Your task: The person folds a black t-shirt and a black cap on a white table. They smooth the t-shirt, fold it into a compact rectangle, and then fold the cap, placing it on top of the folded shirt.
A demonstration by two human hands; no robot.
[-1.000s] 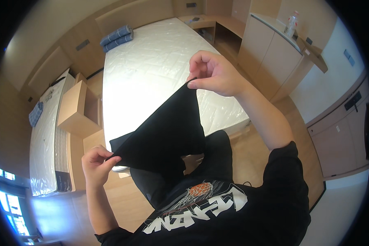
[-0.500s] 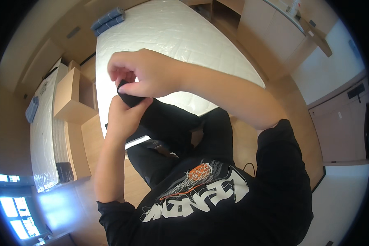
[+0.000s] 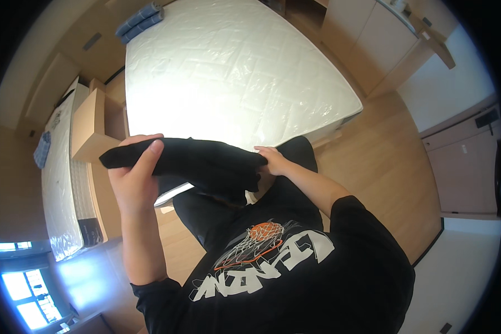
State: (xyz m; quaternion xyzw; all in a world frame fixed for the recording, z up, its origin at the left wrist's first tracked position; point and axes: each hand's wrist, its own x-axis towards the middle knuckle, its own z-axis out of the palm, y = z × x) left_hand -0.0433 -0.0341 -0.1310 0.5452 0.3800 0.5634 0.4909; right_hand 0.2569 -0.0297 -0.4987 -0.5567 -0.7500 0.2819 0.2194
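Note:
A dark black piece of cloth [image 3: 200, 161], perhaps a garment, stretches between my hands above my lap. My left hand [image 3: 134, 181] is closed round its left part, thumb on top, with a pointed end sticking out past the fingers. At the cloth's right end is my right hand [image 3: 273, 161], its fingers pinching the edge. The lower folds hang over my black trousers [image 3: 298, 153], and I cannot make out the cloth's full shape.
In front of me lies a large white mattress [image 3: 228, 72] in plastic wrap, with folded blue-grey checked fabric [image 3: 141, 22] at its far left corner. A wooden bedside cabinet [image 3: 89, 125] and a second wrapped mattress [image 3: 61, 183] stand left. A door [image 3: 465, 161] is at right.
My right hand has left the spot over my left hand and moved down and right to the cloth's other end. The cloth is now drawn out sideways; my left hand shifted left.

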